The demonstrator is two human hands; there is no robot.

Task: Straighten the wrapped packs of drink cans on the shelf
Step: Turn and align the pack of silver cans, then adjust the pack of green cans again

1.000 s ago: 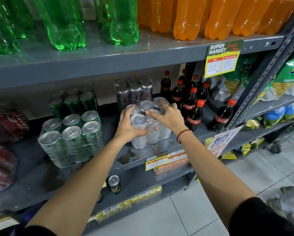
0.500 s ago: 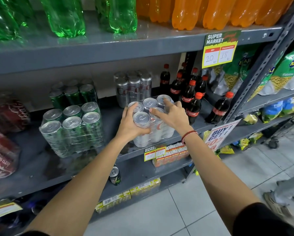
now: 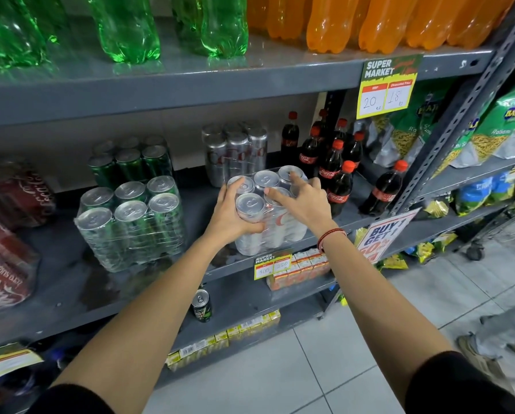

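Observation:
A wrapped pack of silver cans stands near the front edge of the grey middle shelf. My left hand grips its left side, thumb across the front. My right hand lies over its top, fingers spread on the can lids. Behind it stands a second silver pack. To the left sits a wrapped pack of green cans, with another green pack behind. Red cola packs lie at the far left.
Small cola bottles stand close to the right of the held pack. Green and orange bottles line the shelf above. Price tags hang on shelf edges. A loose can stands on the shelf below. A person's shoe is on the tiled floor at right.
Both hands stay on the silver pack, and its place on the shelf is about the same. My head has come closer and tilted, so the whole scene sits slightly lower.

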